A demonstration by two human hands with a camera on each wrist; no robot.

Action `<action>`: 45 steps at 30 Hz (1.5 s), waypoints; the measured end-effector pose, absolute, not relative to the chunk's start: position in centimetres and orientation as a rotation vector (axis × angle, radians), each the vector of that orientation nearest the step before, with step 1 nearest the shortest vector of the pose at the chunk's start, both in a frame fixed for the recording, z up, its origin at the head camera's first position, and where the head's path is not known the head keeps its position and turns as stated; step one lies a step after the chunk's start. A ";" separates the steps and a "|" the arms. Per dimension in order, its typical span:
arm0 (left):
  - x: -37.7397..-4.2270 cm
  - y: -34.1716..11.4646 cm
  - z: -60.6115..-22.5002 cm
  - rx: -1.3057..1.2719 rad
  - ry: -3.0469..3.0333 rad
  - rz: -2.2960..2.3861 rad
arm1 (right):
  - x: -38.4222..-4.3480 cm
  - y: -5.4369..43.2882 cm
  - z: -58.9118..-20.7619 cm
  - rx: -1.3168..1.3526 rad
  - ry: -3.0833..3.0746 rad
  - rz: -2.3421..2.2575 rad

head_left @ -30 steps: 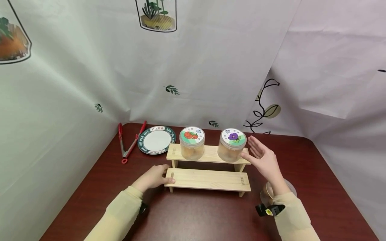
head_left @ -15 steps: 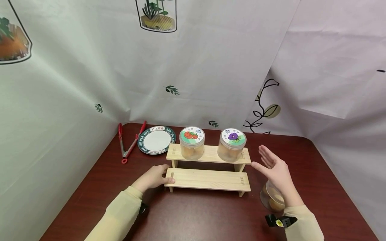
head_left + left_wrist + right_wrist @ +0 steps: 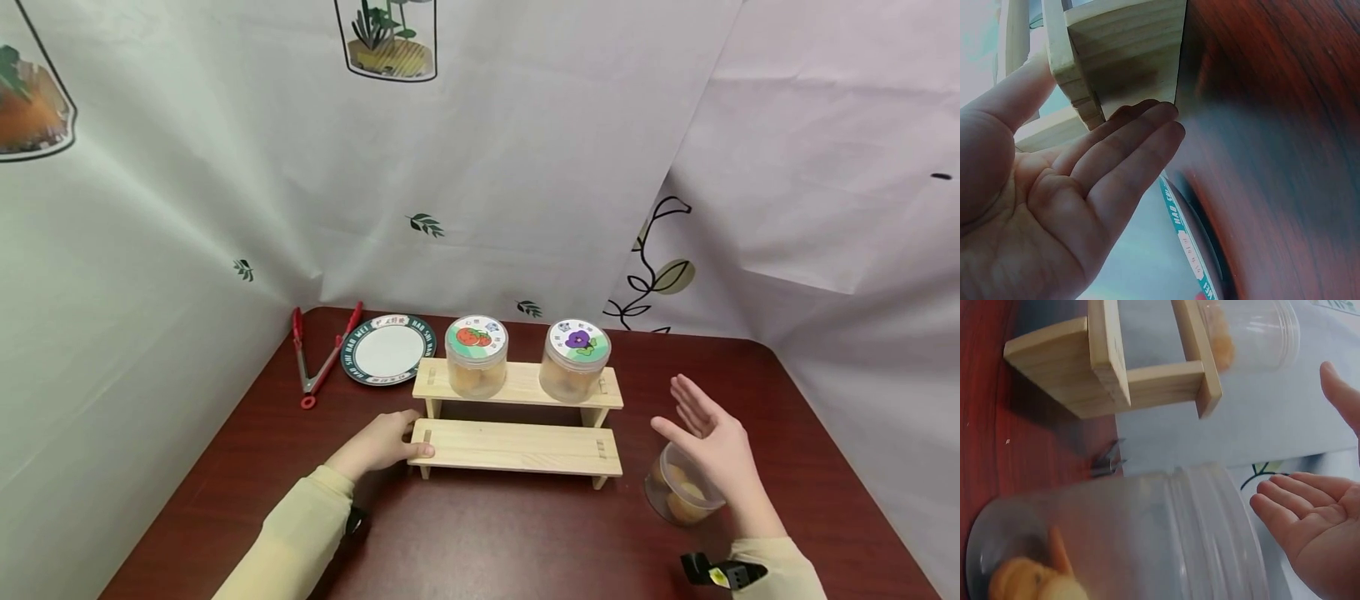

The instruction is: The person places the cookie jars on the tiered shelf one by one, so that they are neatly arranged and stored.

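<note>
A two-step wooden stand (image 3: 517, 446) is on the dark red table. My left hand (image 3: 380, 442) holds its left end, the thumb on the lower board and the fingers along the side panel (image 3: 1138, 62). On the upper step stand two lidded jars: one with a tomato-picture lid (image 3: 477, 367), one with a purple-flower lid (image 3: 576, 371). My right hand (image 3: 716, 442) hovers with spread fingers and an empty palm over a clear plastic jar (image 3: 667, 500) at the right. Round golden-brown pieces (image 3: 1038, 581) lie inside that jar; no lid shows on it.
Red-handled tongs (image 3: 321, 377) lie spread at the back left. Beside them is a round plate (image 3: 388, 350) with a dark green rim, close behind the stand's left end. White printed cloth (image 3: 487, 167) hangs along the back and sides of the table (image 3: 480, 542).
My right hand has drawn away from the flower-lid jar, rightward and toward me, to above the clear jar, which now shows more. The left hand and the stand stay put.
</note>
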State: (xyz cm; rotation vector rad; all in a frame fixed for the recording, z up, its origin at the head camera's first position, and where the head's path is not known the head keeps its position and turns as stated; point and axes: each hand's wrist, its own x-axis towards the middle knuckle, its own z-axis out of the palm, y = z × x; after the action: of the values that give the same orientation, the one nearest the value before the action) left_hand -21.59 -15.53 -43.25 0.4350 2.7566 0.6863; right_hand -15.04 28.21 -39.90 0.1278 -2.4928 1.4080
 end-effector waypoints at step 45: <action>-21.5 -15.8 -43.5 0.476 2.770 0.703 | -9.7 32.2 -45.0 -0.135 -2.644 1.212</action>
State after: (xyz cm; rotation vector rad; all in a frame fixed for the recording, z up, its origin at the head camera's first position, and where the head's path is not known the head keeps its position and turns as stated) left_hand -21.49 -15.77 -43.52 0.4763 2.7702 0.7025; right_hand -9.74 32.20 -44.97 -0.1351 -2.6441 1.2121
